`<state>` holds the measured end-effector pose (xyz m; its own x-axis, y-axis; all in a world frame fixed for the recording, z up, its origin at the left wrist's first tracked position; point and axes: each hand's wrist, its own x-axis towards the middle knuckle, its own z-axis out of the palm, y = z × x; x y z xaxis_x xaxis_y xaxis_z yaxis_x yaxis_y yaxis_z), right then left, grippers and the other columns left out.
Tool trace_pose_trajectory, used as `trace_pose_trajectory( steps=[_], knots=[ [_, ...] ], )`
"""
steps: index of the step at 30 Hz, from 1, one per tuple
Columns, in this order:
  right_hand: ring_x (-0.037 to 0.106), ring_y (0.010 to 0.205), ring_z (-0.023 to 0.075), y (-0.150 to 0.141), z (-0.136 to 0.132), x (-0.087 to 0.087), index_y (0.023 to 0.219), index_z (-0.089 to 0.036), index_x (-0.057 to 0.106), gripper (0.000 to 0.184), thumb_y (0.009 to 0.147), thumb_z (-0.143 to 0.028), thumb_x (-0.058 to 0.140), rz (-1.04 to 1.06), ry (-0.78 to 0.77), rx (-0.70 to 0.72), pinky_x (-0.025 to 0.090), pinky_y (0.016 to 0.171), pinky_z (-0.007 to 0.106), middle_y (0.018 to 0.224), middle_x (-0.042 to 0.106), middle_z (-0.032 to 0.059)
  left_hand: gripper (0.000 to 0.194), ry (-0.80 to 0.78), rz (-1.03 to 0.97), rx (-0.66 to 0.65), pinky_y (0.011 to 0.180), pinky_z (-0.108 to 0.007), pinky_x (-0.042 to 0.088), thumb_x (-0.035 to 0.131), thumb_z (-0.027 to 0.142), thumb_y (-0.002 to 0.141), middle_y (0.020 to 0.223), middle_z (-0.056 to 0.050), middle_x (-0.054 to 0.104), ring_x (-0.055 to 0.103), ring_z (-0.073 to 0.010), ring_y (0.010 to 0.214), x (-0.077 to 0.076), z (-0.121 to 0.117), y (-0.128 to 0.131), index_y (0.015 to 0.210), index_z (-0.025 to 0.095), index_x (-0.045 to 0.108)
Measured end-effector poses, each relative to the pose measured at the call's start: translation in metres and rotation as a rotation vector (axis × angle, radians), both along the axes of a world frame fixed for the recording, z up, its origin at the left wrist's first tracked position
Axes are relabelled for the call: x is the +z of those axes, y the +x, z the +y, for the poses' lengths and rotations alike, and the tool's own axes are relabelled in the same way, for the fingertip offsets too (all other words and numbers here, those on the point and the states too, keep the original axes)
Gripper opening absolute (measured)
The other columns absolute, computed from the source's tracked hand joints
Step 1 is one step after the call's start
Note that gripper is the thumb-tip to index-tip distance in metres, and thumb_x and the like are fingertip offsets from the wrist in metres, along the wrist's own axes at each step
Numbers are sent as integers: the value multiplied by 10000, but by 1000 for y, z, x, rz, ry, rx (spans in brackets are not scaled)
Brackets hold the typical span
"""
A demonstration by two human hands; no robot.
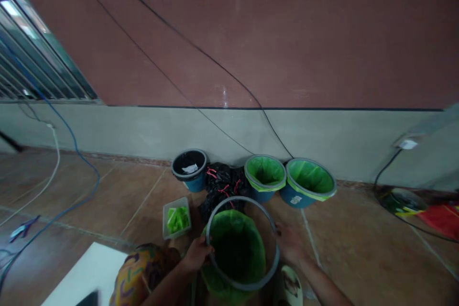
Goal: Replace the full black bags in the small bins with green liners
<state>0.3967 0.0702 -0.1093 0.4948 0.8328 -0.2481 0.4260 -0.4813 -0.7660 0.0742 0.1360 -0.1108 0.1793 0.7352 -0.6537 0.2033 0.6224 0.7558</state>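
Observation:
Both my hands hold a grey plastic bin ring (238,198), tilted over a bin lined with a green bag (234,222). My left hand (198,252) is closed on the ring's left side. On the right side, my right hand (289,243) grips the same ring, its fingers somewhat blurred. The green bag spreads open under the ring, and its edge hangs outward at the front. The bin's own body is hidden by the bag and the ring.
Against the wall stand two green-lined bins (265,172) (310,179), a black-lined bin (190,167) and black tied bags (224,186). A clear tub (177,217) holds folded green bags. Cables (75,143), pliers (23,229) and a white board (95,272) lie left.

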Motion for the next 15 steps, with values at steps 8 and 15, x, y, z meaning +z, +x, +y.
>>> trace_pose_trajectory(
  steps=[8,15],
  knots=[
    [708,973,235,-79,-10,9,1105,-122,682,376,881,-119,380,-351,-317,361,494,826,306,1018,752,150,203,308,163,-33,885,-422,540,738,261,580,800,-47,728,665,-299,950,-14,-23,-44,757,186,671],
    [722,917,245,-79,-5,-24,867,-163,770,328,860,-97,449,-404,-327,339,498,770,293,927,769,140,255,401,377,-74,1022,-401,468,626,179,639,992,-111,727,634,-294,1061,-28,-29,-35,887,149,680]
  ],
)
